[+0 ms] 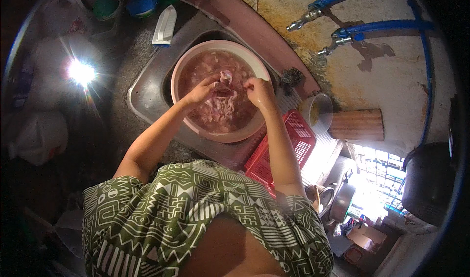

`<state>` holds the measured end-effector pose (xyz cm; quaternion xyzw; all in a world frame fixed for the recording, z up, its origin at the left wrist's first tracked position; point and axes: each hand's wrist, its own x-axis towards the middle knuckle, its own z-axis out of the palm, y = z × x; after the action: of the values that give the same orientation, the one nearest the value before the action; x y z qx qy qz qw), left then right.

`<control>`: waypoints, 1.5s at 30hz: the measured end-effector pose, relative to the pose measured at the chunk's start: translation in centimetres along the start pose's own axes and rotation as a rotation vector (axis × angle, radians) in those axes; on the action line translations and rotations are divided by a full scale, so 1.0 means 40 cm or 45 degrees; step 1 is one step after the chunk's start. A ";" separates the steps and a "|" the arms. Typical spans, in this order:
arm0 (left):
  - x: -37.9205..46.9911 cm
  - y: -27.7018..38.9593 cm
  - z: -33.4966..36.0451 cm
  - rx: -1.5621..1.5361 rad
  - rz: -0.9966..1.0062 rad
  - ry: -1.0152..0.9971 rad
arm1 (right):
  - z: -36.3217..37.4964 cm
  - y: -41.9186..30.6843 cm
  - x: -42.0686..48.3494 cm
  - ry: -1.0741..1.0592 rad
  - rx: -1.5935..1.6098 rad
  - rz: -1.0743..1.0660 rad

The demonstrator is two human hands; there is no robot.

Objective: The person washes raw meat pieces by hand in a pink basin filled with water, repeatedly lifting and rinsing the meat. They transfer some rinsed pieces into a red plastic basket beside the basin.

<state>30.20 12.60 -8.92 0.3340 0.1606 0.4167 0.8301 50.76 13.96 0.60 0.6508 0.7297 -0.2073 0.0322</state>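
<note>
A round pale pink basin (pixel 222 137) rests in the steel sink, filled with cloudy reddish water and pieces of raw meat (pixel 224 110). My left hand (pixel 203 90) is over the basin's middle, its thumb and fingers gripping a pale, wet piece of raw meat (pixel 226 77). To the right, just inside the basin's rim, my right hand (pixel 260 90) has its fingers curled together. Whether anything small is pinched in them is hidden.
The sink's steel edge (pixel 141 93) surrounds the basin. A white-and-blue scrub brush (pixel 165 26) lies beyond it. At right are a dark scouring pad (pixel 292 78), a clear plastic tub (pixel 318 111), a red perforated basket (pixel 303 144) and a wooden board (pixel 358 124). Two taps (pixel 304 21) project from the wall.
</note>
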 end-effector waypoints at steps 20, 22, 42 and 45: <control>0.003 0.012 0.028 0.835 -0.116 -0.028 | 0.036 -0.064 0.000 0.272 0.527 -0.280; 0.002 -0.001 0.018 0.877 -0.076 -0.028 | 0.046 -0.025 0.021 0.460 0.667 -0.133; 0.024 -0.010 0.020 0.447 -0.084 0.160 | 0.007 -0.055 0.011 -0.043 0.659 0.210; 0.042 -0.015 0.040 0.474 -0.018 0.087 | 0.119 -0.030 0.031 0.421 0.547 -0.135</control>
<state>32.44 13.01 -8.14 0.4662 0.2653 0.3849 0.7511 48.35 13.43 -3.81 0.6285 0.6975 -0.2495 -0.2369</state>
